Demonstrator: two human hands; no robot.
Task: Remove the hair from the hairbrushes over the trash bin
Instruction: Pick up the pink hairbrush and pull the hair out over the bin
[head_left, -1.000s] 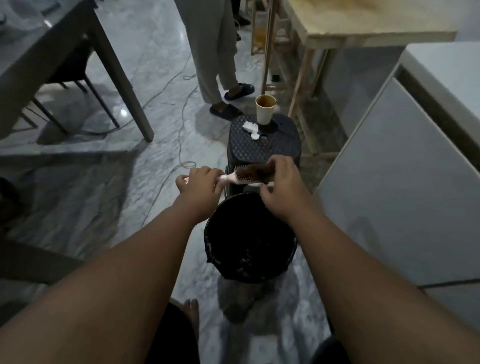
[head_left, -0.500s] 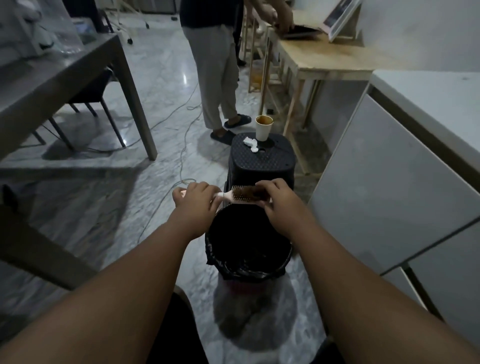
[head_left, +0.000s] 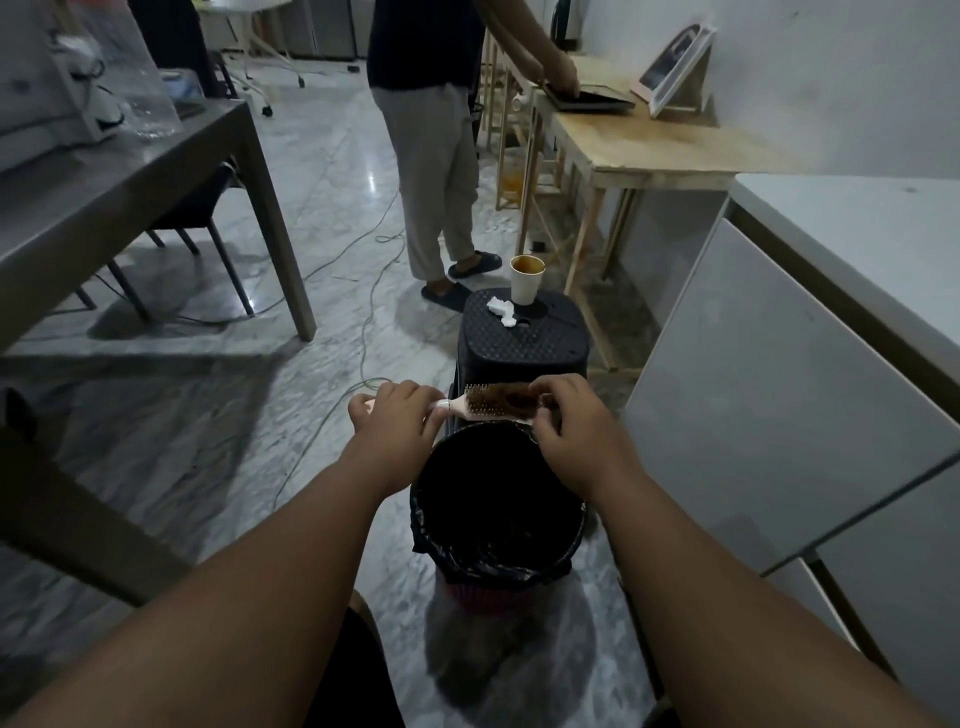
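A pink hairbrush (head_left: 491, 404) with brown hair tangled in its bristles lies level above the far rim of the trash bin (head_left: 431, 525), which is lined with a black bag. My left hand (head_left: 397, 423) is closed round the brush's handle at the left. My right hand (head_left: 574, 434) holds the brush head's right end, fingers curled over the hair there. The brush tip is hidden under those fingers.
A black stool (head_left: 522, 340) stands just behind the bin, bearing a paper cup (head_left: 525, 280) and crumpled tissue (head_left: 503, 310). A white cabinet (head_left: 779, 395) is close on the right. A person (head_left: 434, 156) stands at a wooden table (head_left: 660, 150). Cables cross the floor at left.
The camera has tilted up, showing more of the room. Both hands keep their hold on the brush over the bin; my right fingers have shifted slightly on the brush head.
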